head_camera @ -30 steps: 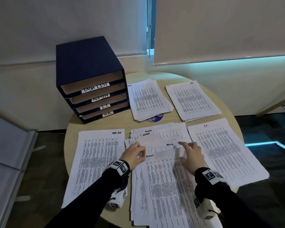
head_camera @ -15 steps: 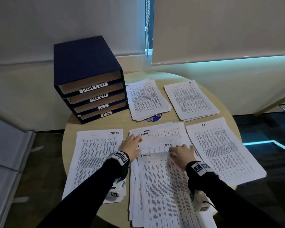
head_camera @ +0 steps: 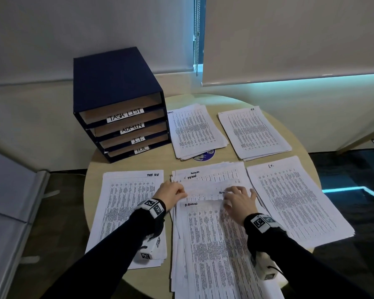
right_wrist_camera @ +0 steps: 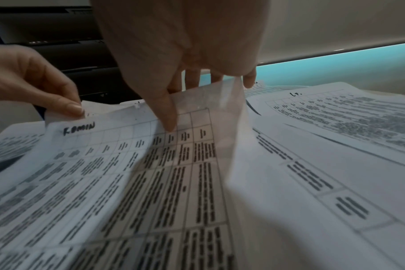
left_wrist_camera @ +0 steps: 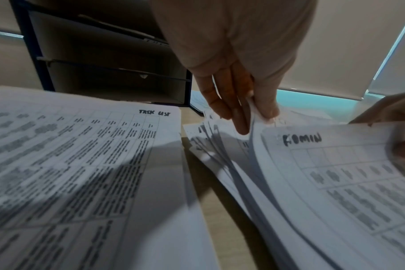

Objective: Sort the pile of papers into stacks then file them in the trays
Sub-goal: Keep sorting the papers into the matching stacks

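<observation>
A loose pile of printed papers (head_camera: 214, 244) lies at the table's front middle, its top sheet (left_wrist_camera: 324, 164) handwritten ADMIN. My left hand (head_camera: 181, 192) pinches the upper left corner of the top sheets (left_wrist_camera: 254, 113) between thumb and fingers. My right hand (head_camera: 231, 197) holds the top sheet's far edge (right_wrist_camera: 208, 102), thumb on its face and fingers behind, so the edge curls up. The blue tray unit (head_camera: 117, 93) at the back left has slots labelled TASK LIST, ADMIN, I.T. and H.R.
Sorted stacks ring the pile: task list (head_camera: 125, 212) at left, I.T. (head_camera: 294, 201) at right, two more behind (head_camera: 194, 132) (head_camera: 253, 132). A round blue sticker (head_camera: 205, 155) peeks out under one. The round table's edge (head_camera: 89, 190) runs close by the left stack.
My right hand slid left across the pile and took hold of the top sheet's far edge. The left hand moved slightly farther up to the sheets' corner.
</observation>
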Demonstrator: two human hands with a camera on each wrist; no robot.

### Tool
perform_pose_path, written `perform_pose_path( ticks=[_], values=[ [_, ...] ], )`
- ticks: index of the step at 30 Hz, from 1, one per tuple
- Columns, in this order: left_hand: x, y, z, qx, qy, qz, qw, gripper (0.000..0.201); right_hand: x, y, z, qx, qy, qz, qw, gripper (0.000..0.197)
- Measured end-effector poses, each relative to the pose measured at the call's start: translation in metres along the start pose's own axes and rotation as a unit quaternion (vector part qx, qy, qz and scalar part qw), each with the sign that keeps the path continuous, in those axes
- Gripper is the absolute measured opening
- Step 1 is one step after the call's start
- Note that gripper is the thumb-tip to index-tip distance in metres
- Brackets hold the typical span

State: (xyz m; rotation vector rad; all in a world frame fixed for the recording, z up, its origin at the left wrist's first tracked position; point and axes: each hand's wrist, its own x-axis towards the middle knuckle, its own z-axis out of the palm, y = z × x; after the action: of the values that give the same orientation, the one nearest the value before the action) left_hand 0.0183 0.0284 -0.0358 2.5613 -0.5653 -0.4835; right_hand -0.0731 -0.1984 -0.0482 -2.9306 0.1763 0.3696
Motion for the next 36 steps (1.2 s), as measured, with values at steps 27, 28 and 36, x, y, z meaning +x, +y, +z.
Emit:
perform_pose_path(
  ticks=[27, 28, 36],
  values=[
    [0.005, -0.017, -0.004, -0.114, -0.019, -0.063, 0.991, 0.010, -0.018, -0.006, -0.012, -0.010, 0.067, -0.132, 0.989, 0.039],
    [0.006, -0.015, -0.006, -0.121, -0.008, -0.052, 0.991, 0.010, -0.015, -0.005, -0.013, -0.043, 0.065, -0.135, 0.988, 0.043],
    [0.010, 0.009, -0.010, -0.088, -0.050, 0.042, 0.994, 0.010, -0.002, -0.017, -0.017, -0.143, 0.089, -0.097, 0.981, 0.036]
  ],
)
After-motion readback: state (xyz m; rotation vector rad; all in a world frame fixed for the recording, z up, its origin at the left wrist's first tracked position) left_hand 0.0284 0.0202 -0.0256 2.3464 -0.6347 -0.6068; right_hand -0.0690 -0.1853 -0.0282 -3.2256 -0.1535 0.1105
